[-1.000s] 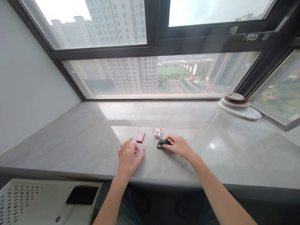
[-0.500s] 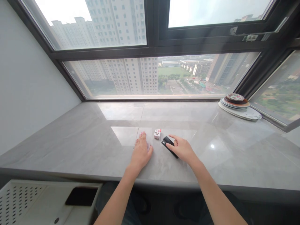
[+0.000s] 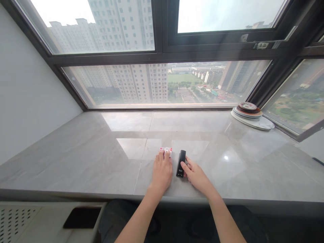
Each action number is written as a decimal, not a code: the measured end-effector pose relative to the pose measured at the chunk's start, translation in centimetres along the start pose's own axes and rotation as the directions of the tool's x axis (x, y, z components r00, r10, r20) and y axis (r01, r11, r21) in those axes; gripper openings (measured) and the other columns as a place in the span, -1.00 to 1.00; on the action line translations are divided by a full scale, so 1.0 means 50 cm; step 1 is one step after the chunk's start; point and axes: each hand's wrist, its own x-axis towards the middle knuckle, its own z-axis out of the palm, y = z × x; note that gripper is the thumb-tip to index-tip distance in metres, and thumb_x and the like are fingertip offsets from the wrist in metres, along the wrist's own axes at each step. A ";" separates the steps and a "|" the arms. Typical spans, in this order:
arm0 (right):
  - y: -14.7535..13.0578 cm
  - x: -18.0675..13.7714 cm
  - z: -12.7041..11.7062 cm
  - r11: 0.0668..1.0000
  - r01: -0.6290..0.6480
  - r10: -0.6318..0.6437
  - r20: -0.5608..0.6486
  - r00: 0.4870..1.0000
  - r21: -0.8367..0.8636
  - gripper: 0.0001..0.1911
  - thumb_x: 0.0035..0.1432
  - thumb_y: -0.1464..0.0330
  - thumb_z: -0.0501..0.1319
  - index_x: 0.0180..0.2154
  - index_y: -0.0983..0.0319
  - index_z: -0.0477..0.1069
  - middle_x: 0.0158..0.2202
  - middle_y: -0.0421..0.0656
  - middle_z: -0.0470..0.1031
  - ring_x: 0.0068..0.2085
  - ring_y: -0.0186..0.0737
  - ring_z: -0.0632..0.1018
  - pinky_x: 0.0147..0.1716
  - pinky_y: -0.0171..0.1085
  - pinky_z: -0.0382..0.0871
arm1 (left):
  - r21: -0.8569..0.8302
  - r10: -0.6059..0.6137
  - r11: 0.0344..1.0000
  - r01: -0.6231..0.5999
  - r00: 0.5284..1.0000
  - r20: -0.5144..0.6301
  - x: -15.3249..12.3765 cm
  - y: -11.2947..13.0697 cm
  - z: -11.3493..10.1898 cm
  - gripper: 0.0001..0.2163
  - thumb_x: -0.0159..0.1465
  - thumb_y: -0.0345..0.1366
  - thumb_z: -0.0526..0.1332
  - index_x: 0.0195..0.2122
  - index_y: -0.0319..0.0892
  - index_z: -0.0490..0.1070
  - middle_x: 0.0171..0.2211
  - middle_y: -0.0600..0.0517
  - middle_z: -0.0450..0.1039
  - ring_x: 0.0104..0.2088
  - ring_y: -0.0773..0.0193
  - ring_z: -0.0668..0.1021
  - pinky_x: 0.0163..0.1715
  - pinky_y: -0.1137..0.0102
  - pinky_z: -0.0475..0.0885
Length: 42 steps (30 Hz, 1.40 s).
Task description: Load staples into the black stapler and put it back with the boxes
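Two small white boxes with red print point(image 3: 168, 150) stand side by side on the grey countertop point(image 3: 83, 148). My left hand point(image 3: 162, 170) has its fingertips bent over the near side of both boxes and covers much of them. A black stapler point(image 3: 181, 162) lies just to the right, its long side pointing toward the window. Around the stapler's right side curls my right hand point(image 3: 194, 171), thumb on top and fingers along the far edge. A narrow gap separates the stapler from my left hand.
A stack of plates point(image 3: 249, 113) sits at the back right corner by the window frame point(image 3: 157, 58). Below the counter's front edge, at the lower left, is a white perforated piece point(image 3: 35, 222) with a dark phone-like slab point(image 3: 82, 217) on it.
My left hand has moved right, and its box now sits against the other one. The stapler has been turned from a slant to nearly straight, and my right hand has closed around it.
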 end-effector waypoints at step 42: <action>-0.011 0.055 0.143 0.898 0.366 -0.396 -0.089 0.914 -0.244 -0.34 0.37 0.35 0.02 0.46 0.11 0.03 0.13 -0.05 0.48 0.12 -0.13 0.48 0.18 -0.10 0.35 | -0.030 -0.052 0.999 0.044 0.950 -0.308 0.017 -0.277 -0.186 -0.70 0.40 -0.43 -0.01 0.06 -0.08 0.39 0.13 -0.09 0.42 0.19 0.00 0.43 0.24 -0.01 0.32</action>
